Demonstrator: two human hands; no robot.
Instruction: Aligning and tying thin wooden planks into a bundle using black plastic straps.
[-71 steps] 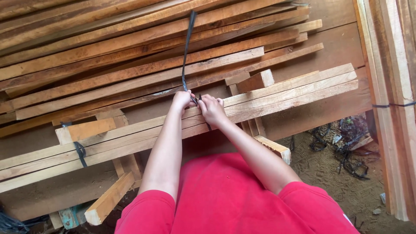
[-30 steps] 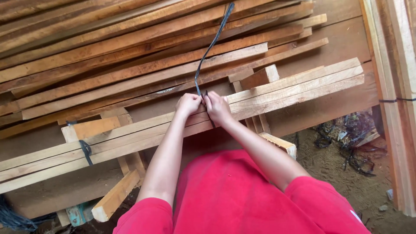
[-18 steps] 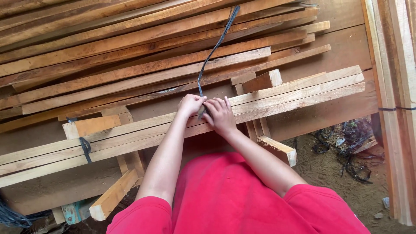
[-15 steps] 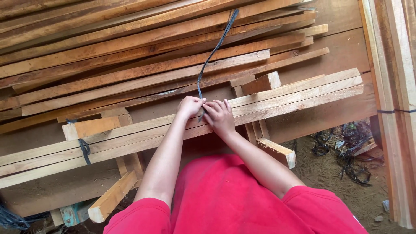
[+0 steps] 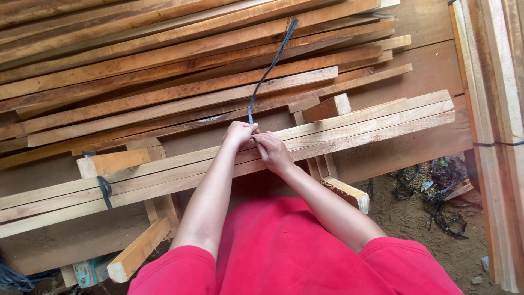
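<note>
**Operator:** Strap [image 5: 268, 68] status, head view?

**Guide:** Black strap, free end rising from your hands up and away over the stacked planks [image 5: 164, 71]. Its lower end meets the pale bundle of battens [image 5: 355, 123] lying across the supports, right where your two hands come together. Further left on the same bundle, one black tie [image 5: 102, 188] is already knotted round the battens. Judged from that, the left binding is done and the middle one is in hand, not yet finished: the tail is long and untrimmed. The right end of the bundle shows no tie.

**Operator:** Grip state?

**Guide:** Your left hand [image 5: 239, 134] is curled closed on the strap at the bundle's top edge, thumb and fingers pinching it. Your right hand [image 5: 272, 150] is just beside it, touching, fingers bent down over the battens and closed at the same spot; whether it pinches the strap itself or only presses the knot, you cannot tell from this view.

**Operator:** Surroundings?

**Guide:** A short wood block [image 5: 327, 107] sits just behind the bundle. Scrap strapping [image 5: 442, 202] lies on the dirt floor to your right
</note>
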